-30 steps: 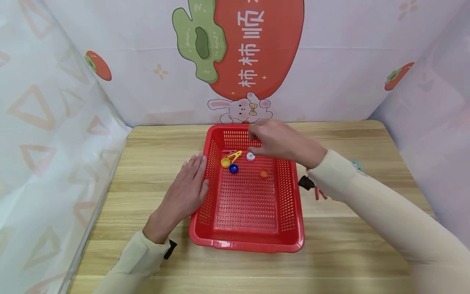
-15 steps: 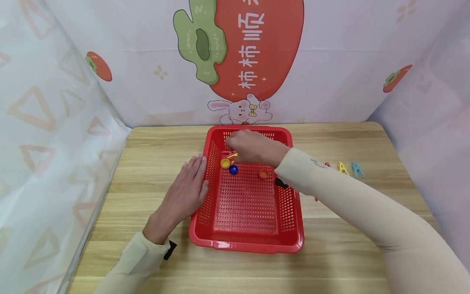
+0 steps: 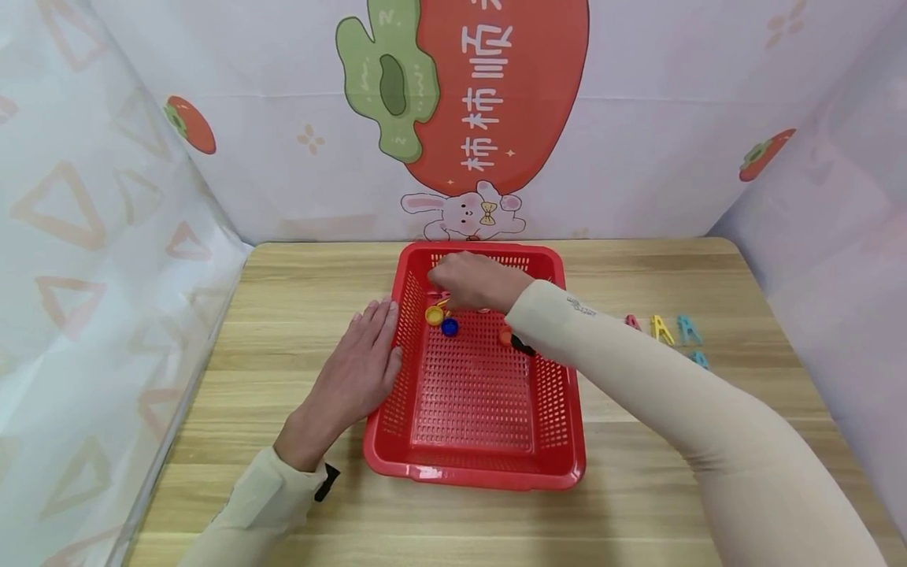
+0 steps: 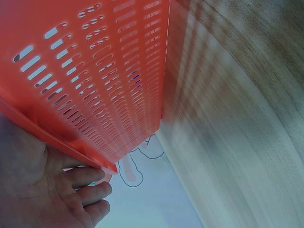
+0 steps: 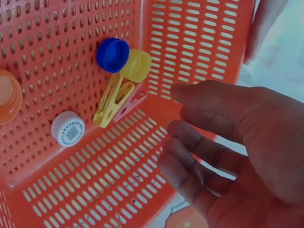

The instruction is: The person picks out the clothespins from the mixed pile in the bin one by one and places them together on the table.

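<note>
My left hand (image 3: 357, 362) lies with straight fingers along the left rim of a red perforated basket (image 3: 475, 476). Over the basket's back left part is my right hand (image 3: 478, 279). In the right wrist view its fingers are loosely bent and hold nothing. Below them, on the basket floor, a yellow clothespin (image 5: 111, 99) lies against a pink clothespin (image 5: 130, 105). Beside these sit a blue bottle cap (image 5: 113, 54) and a yellow bottle cap (image 5: 137, 65). A white bottle cap (image 5: 68, 129) and an orange bottle cap (image 5: 8, 96) lie further off.
Right of the basket, on the wooden table (image 3: 312, 283), lie a red clothespin (image 3: 633, 321), a yellow one and blue clothespins (image 3: 689, 330), partly covered by the right sleeve (image 3: 638, 378). A printed cloth (image 3: 283, 157) hangs behind the table and at its sides.
My right hand has moved left across the basket toward its back left corner. The sleeve has uncovered clothespins on the table. My left hand has stayed on the rim.
</note>
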A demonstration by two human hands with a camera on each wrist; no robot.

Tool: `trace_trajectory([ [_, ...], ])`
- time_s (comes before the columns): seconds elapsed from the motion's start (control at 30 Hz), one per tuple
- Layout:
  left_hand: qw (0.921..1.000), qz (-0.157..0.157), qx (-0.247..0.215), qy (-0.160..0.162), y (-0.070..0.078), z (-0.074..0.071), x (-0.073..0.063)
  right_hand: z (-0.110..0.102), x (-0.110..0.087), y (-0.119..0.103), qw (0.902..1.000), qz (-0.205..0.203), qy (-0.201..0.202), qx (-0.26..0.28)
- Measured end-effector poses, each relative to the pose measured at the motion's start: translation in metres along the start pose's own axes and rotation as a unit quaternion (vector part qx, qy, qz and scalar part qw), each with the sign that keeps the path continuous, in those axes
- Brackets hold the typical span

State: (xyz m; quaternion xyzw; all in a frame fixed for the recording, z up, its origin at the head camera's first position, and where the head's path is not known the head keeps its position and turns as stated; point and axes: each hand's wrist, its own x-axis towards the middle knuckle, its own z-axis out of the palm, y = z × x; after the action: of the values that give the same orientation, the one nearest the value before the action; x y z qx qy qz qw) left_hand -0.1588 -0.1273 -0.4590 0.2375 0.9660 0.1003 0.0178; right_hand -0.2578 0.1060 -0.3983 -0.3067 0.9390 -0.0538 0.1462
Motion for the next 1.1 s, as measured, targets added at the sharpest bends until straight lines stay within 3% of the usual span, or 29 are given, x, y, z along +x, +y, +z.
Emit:
trace_trajectory([
  [1.1, 1.0, 0.006, -0.003, -0.002, -0.001, -0.001, -0.001, 0.028, 0.032, -0.002, 0.9955, 0.013, -0.06, -0.072],
])
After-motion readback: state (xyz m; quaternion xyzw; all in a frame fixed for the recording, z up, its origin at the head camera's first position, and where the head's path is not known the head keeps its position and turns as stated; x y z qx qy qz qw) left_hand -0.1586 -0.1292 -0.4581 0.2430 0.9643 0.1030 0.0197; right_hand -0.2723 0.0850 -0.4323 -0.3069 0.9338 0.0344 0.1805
